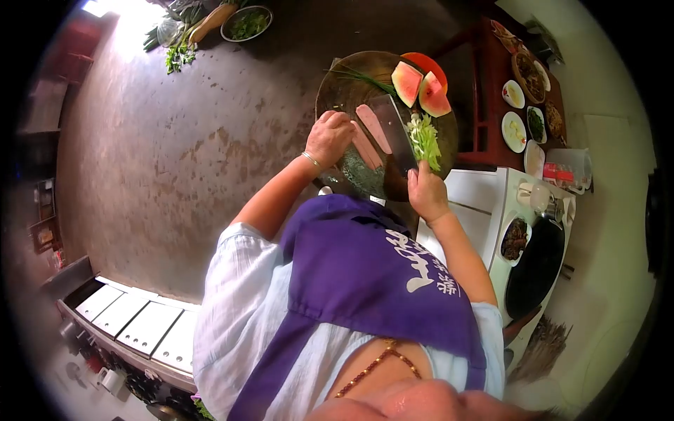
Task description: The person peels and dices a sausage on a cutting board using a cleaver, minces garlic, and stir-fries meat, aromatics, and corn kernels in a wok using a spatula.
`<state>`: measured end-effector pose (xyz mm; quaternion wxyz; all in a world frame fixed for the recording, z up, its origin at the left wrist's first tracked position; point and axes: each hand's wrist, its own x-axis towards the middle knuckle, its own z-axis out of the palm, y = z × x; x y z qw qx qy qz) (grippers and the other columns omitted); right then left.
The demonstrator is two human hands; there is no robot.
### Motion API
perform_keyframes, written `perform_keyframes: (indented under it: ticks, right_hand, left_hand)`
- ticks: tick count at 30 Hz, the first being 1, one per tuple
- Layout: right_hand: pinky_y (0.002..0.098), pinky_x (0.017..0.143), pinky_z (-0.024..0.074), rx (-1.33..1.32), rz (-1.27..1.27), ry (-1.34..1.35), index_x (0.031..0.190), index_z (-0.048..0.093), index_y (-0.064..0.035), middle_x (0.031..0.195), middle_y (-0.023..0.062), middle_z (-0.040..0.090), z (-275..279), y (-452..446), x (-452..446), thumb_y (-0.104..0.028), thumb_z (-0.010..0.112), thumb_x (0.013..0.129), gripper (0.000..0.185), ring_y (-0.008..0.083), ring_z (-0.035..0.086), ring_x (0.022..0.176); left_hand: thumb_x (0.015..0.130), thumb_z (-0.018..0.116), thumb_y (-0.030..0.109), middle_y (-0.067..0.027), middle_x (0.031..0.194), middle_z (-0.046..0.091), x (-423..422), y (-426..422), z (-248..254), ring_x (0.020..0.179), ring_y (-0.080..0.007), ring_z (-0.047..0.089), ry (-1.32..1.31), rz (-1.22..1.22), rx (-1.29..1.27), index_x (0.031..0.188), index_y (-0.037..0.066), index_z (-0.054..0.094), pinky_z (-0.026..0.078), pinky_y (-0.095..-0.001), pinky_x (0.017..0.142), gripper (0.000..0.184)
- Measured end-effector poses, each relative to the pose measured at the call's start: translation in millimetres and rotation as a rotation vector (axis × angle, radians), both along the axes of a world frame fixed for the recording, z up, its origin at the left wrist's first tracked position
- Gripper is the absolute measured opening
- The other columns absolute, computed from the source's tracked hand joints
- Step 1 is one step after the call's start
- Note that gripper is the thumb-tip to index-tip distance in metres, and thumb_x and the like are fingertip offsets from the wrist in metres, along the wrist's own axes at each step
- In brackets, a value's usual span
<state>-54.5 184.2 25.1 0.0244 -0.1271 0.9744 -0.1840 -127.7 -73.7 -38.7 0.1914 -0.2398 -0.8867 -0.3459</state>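
Note:
On a round wooden chopping board (333,88) lie long pink pieces of ham sausage (366,145), with a further flat piece (373,128) beside them, next to the blade. My left hand (330,138), fingers curled, presses on the upper end of the nearer pieces. A broad cleaver (395,133) is gripped by its handle in my right hand (428,191), its blade lying over the board to the right of the sausage. Chopped pale-green vegetable (424,140) is heaped along the blade's right side. Thin green stalks (361,77) rest at the board's far edge.
Two watermelon wedges (407,83) sit by an orange-red plate (430,67) at the board's far right. A bowl of greens (247,24) and vegetables (210,22) are on the floor, far left. Dishes crowd a red table (498,119); a stove counter (484,186) stands at right.

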Motion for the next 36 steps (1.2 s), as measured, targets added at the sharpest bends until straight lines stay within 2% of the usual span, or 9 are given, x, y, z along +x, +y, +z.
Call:
perform_keyframes:
  ticks: [5, 8, 15, 21, 24, 25, 28, 29, 36]
  right_hand:
    - [0.0528, 0.061, 0.0462, 0.091, -0.055, -0.107, 0.100, 0.042, -0.0012, 0.067, 0.0240, 0.060, 9.4, 8.2, -19.9, -0.019, 0.048, 0.091, 0.021, 0.0435, 0.059, 0.065]
    - [0.0535, 0.064, 0.0459, 0.075, -0.132, -0.149, 0.103, 0.042, -0.0004, 0.072, 0.0258, 0.061, 10.6, 9.7, -21.8, -0.020, 0.048, 0.091, 0.023, 0.0446, 0.059, 0.070]
    - [0.0543, 0.066, 0.0455, 0.058, -0.185, -0.156, 0.111, 0.042, 0.0023, 0.078, 0.0281, 0.062, 5.5, 23.6, -19.2, -0.021, 0.047, 0.092, 0.031, 0.0460, 0.059, 0.073]
    - [0.0544, 0.064, 0.0455, 0.041, -0.199, -0.108, 0.108, 0.042, 0.0021, 0.074, 0.0266, 0.061, 8.7, 26.8, -20.5, -0.020, 0.048, 0.091, 0.029, 0.0455, 0.059, 0.070]
    - [0.0537, 0.063, 0.0458, 0.067, -0.149, -0.130, 0.106, 0.042, 0.0012, 0.071, 0.0251, 0.061, 15.1, 26.9, -22.3, -0.020, 0.047, 0.091, 0.026, 0.0447, 0.059, 0.068]
    - [0.0536, 0.062, 0.0459, 0.081, -0.132, -0.135, 0.105, 0.042, 0.0008, 0.071, 0.0248, 0.061, 15.9, 27.5, -22.6, -0.020, 0.048, 0.091, 0.025, 0.0445, 0.059, 0.068]
    - [0.0532, 0.062, 0.0461, 0.125, -0.074, -0.145, 0.103, 0.042, 0.0000, 0.070, 0.0242, 0.061, 16.7, 26.6, -32.6, -0.019, 0.048, 0.091, 0.023, 0.0440, 0.059, 0.067]
    - [0.0532, 0.062, 0.0462, 0.145, -0.051, -0.152, 0.102, 0.042, -0.0002, 0.069, 0.0240, 0.061, 18.2, 26.5, -37.6, -0.019, 0.047, 0.091, 0.022, 0.0438, 0.060, 0.067]
    - [0.0532, 0.063, 0.0469, 0.252, 0.037, -0.254, 0.101, 0.041, -0.0021, 0.071, 0.0233, 0.062, 18.3, 18.8, -38.8, -0.017, 0.046, 0.091, 0.019, 0.0437, 0.061, 0.068]
  left_hand:
    - [0.080, 0.063, 0.018, -0.0035, 0.129, 0.052, -29.1, 30.2, -24.2, 0.122, -0.0242, 0.045, -0.125, -0.002, -0.125, 0.119, 0.013, 0.060, 0.040, -0.0399, 0.099, 0.039]
    - [0.081, 0.062, 0.018, -0.0017, 0.132, 0.051, -46.5, 36.3, -9.5, 0.125, -0.0233, 0.044, -0.103, -0.218, -0.429, 0.121, 0.016, 0.059, 0.041, -0.0408, 0.097, 0.040]
    - [0.072, 0.061, 0.010, -0.0002, 0.103, 0.059, -75.2, 46.1, 21.3, 0.102, -0.0217, 0.053, -0.237, -0.522, -0.752, 0.103, 0.017, 0.067, 0.042, -0.0390, 0.086, 0.033]
    - [0.070, 0.062, 0.011, -0.0034, 0.116, 0.058, -72.7, 44.3, 2.5, 0.115, -0.0224, 0.049, 0.112, -0.404, -0.292, 0.100, 0.017, 0.067, 0.040, -0.0366, 0.091, 0.031]
    - [0.071, 0.061, 0.013, -0.0039, 0.125, 0.054, -67.8, 32.8, 7.3, 0.123, -0.0239, 0.044, 0.155, -0.353, -0.309, 0.099, 0.017, 0.067, 0.039, -0.0366, 0.092, 0.029]
    - [0.074, 0.061, 0.015, -0.0037, 0.120, 0.055, -66.2, 26.8, 15.3, 0.119, -0.0244, 0.046, 0.188, -0.329, -0.347, 0.103, 0.018, 0.066, 0.041, -0.0374, 0.090, 0.029]
    - [0.077, 0.060, 0.016, -0.0048, 0.112, 0.056, -63.0, 18.2, 12.5, 0.113, -0.0249, 0.047, -0.170, -0.189, -0.454, 0.107, 0.018, 0.064, 0.042, -0.0391, 0.089, 0.031]
    - [0.079, 0.059, 0.010, -0.0072, 0.105, 0.055, -60.9, 18.7, 2.0, 0.105, -0.0274, 0.051, -0.229, -0.107, -0.339, 0.110, 0.015, 0.062, 0.043, -0.0402, 0.087, 0.032]
    - [0.078, 0.054, -0.001, -0.0112, 0.111, 0.057, -71.1, 33.0, -17.9, 0.102, -0.0314, 0.056, -0.230, 0.043, -0.049, 0.107, 0.007, 0.062, 0.046, -0.0400, 0.088, 0.031]
